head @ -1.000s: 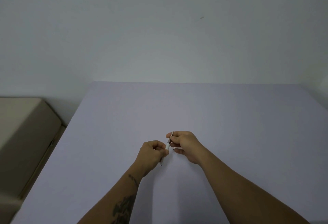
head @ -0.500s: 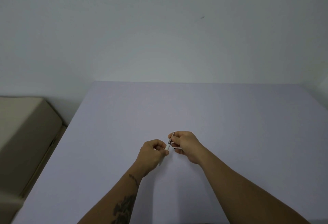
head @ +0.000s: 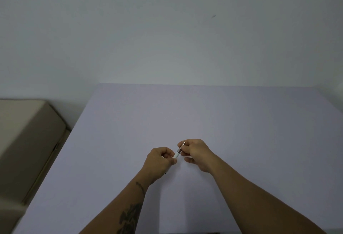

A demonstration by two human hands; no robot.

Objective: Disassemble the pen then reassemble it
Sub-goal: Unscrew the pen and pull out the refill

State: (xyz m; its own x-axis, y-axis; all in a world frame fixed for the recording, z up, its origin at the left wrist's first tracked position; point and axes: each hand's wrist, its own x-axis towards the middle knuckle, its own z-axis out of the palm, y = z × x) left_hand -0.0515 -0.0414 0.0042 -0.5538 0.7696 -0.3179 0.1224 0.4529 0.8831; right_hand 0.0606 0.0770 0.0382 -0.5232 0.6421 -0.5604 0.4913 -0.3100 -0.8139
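Note:
A slim white pen (head: 178,153) with a dark and metallic upper end is held slantwise above the pale table (head: 241,131), between both hands. My left hand (head: 159,161) is closed round the white barrel, and the pen's dark tip pokes out below the fist. My right hand (head: 194,152) pinches the pen's upper metallic end with thumb and forefinger. Most of the barrel is hidden inside my left fist.
A beige cushioned seat (head: 24,141) stands left of the table, below its level. A plain wall (head: 167,29) rises behind the table's far edge. The table's left edge runs diagonally close to my left forearm.
Both hands stay almost in place. The white barrel shows a little more between the hands, and the tip sticks out less below my left fist.

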